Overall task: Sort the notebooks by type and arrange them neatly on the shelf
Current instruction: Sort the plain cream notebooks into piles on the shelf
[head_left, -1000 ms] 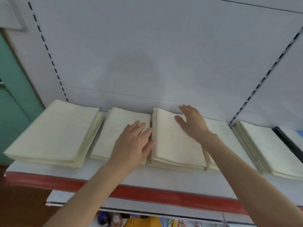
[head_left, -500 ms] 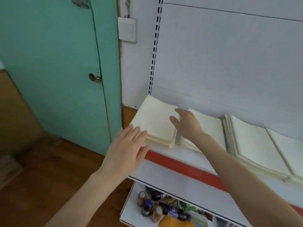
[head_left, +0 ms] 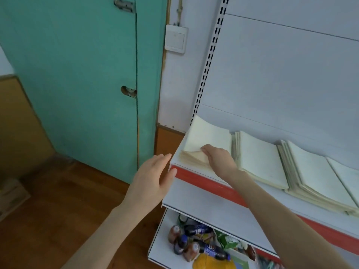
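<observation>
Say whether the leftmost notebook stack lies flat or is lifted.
Partly lifted: the right hand grips the leftmost stack at its near corner, bending the top ones up off those beneath.

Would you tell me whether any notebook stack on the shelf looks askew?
The leftmost stack has its front corner fanned and lifted where the right hand touches it, and the third stack is splayed stepwise.
</observation>
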Available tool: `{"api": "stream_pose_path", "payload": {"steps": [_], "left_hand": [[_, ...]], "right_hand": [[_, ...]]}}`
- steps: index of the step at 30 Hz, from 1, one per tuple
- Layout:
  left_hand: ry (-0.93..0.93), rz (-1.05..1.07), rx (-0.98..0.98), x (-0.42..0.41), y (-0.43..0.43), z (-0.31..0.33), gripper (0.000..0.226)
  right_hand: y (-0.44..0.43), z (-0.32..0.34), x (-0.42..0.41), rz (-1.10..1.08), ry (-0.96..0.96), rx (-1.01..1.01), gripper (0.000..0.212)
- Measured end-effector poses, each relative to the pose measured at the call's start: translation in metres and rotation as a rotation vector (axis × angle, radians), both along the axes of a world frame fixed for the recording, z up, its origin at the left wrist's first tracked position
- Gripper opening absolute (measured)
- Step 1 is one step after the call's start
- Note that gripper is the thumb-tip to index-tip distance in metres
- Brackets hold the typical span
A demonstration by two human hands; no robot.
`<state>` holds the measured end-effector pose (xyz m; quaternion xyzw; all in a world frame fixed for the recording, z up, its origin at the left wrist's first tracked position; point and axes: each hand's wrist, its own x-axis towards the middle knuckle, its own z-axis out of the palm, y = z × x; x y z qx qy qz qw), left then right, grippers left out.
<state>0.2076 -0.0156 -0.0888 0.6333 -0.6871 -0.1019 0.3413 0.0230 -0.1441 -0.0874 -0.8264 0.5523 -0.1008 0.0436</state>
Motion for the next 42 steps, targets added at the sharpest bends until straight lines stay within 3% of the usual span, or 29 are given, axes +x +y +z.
{"api": "stream_pose_path", "payload": {"steps": [2,4,6,7,9,10,13,14,16,19,22,25,27,31,33,36,39,42], "left_hand": [[0.350,0.038,0.088,-0.003,-0.007,0.008,0.049],[0.888,0.082,0.309,-0.005,-0.019,0.023,0.046],[1.401,0.054,0.503,-0.003,-0.034,0.032,0.039],[1.501,0.039,0.561,-0.002,-0.039,0.034,0.039],[1.384,0.024,0.589,-0.003,-0.046,0.035,0.029],[1.258,0.058,0.562,-0.003,-0.047,0.033,0.022],[1.109,0.119,0.462,0.009,-0.043,0.023,0.035],[1.119,0.127,0.438,0.015,-0.039,0.022,0.037],[1.146,0.111,0.379,0.025,-0.031,0.021,0.040],[1.173,0.091,0.282,0.037,-0.021,0.024,0.044],[1.172,0.093,0.238,0.044,-0.015,0.026,0.046],[1.185,0.091,0.208,0.047,-0.012,0.023,0.046],[1.199,0.076,0.219,0.045,-0.010,0.021,0.048],[1.186,0.045,0.247,0.035,-0.009,0.016,0.050],[1.195,0.050,0.271,0.029,-0.012,0.012,0.046],[1.175,0.063,0.298,0.013,-0.027,0.011,0.033],[1.371,0.086,0.366,0.001,-0.035,0.009,0.050],[1.305,0.059,0.408,-0.002,-0.028,0.003,0.030]], "right_hand": [[0.012,0.005,-0.003,-0.017,-0.124,-0.072,0.026],[0.031,0.008,-0.002,0.045,-0.261,-0.131,0.027],[0.057,0.009,0.006,0.231,-0.258,-0.225,0.036],[0.069,0.005,0.011,0.354,-0.241,-0.272,0.037],[0.088,-0.005,0.017,0.564,-0.235,-0.244,0.018],[0.090,-0.004,0.016,0.604,-0.256,-0.174,0.027],[0.070,0.009,0.004,0.395,-0.420,0.131,0.035],[0.053,0.008,-0.003,0.300,-0.415,0.111,0.036],[0.015,0.005,-0.014,0.147,-0.265,0.076,0.045],[-0.017,-0.009,-0.017,0.092,0.024,0.135,0.064],[-0.027,-0.027,-0.018,0.118,0.133,0.099,0.059],[-0.027,-0.027,-0.018,0.168,0.022,0.105,0.046],[-0.026,-0.019,-0.019,0.190,-0.150,0.099,0.040],[-0.013,0.010,-0.025,0.019,-0.556,0.001,0.035],[0.001,0.023,-0.028,-0.012,-0.648,-0.106,0.033],[0.048,0.031,-0.018,0.226,-0.581,-0.157,0.032],[0.091,0.005,0.000,0.579,-0.294,-0.278,0.041],[0.099,-0.012,0.007,0.730,-0.180,-0.114,0.052]]}}
